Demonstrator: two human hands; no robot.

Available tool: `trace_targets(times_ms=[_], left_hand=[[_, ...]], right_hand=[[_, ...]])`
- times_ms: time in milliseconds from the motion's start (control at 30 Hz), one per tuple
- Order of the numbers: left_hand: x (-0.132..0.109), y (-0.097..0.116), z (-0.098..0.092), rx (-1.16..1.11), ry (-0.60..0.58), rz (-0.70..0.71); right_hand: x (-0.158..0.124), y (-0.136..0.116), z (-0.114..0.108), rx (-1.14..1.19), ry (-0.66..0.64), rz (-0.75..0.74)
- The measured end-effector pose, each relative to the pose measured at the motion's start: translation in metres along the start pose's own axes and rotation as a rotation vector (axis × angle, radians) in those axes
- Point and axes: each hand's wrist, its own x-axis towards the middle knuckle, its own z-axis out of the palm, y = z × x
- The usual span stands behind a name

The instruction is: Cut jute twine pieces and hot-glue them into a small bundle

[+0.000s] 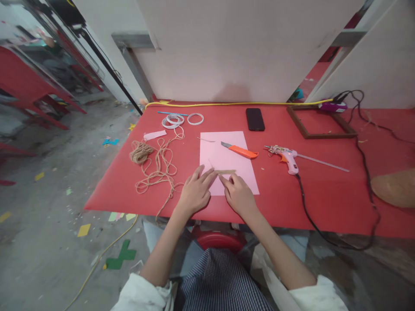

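A short bundle of twine strands (227,172) lies across a pink sheet of paper (223,140). My left hand (197,190) rests flat with fingers stretched out over the bundle's left end. From the right, my right hand (240,194) touches the strands with its extended index finger; its other fingers are partly curled, and I make out nothing held in it. Above the bundle, an orange utility knife (241,150) lies partly on the paper. Loose twine (160,166) trails from a coiled hank (141,152) left of my hands.
A pink glue gun (285,156) with a glue stick and black cord lies to the right. Behind are a phone (255,119), a brown wooden frame (320,136) and white rings (173,121). A yellow cable (227,103) runs along the red table's (123,190) back edge.
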Motion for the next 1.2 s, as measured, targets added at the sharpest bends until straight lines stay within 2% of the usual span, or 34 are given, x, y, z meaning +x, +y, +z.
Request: trace_targets(times_ms=[167,600,867,1200], left_hand=[[0.001,-0.006,-0.004,0.044,-0.011,0.046],[0.018,-0.043,-0.009,0.157,-0.044,0.264],[0.020,-0.049,-0.006,0.146,-0.045,0.311],[0.018,-0.051,-0.002,0.152,-0.003,0.292]], right_hand=[[0.001,-0.001,-0.003,0.009,-0.032,0.014],[0.002,-0.003,-0.007,0.002,-0.050,0.020],[0.002,-0.002,-0.006,0.010,-0.049,0.010],[0.004,-0.005,-0.010,0.016,-0.070,0.024]])
